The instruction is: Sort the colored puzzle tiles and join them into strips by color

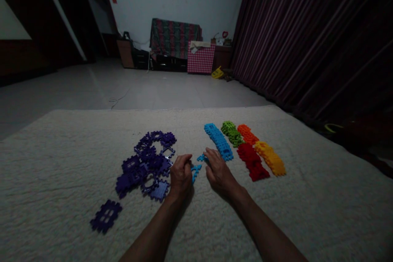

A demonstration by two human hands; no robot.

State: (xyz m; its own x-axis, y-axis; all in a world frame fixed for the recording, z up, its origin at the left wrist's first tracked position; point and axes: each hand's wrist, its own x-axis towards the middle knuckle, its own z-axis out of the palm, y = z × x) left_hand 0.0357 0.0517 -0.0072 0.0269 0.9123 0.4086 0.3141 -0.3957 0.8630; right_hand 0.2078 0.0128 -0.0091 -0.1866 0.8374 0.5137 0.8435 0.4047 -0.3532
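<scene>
My left hand (181, 175) is curled closed beside the purple pile, with a light-blue interlocking tile (195, 171) showing at its inner side. Fingers bent and close together, my right hand (218, 168) grips another light-blue tile (201, 158), most of it hidden under the fingers. Just beyond the right hand lies an overlapping row of light-blue tiles (218, 141). A loose heap of dark purple tiles (147, 161), several with cut-out shapes, spreads to the left of my left hand. One purple tile (106, 216) with a window-like cut-out lies apart, nearer to me.
Right of the blue row are stacked rows of green (231, 134), orange (247, 134), red (252, 163) and yellow (270, 158) tiles. All rest on a cream rug (92, 139). Beyond are a tiled floor (178, 90), a cloth-covered cabinet and dark curtains (294, 41).
</scene>
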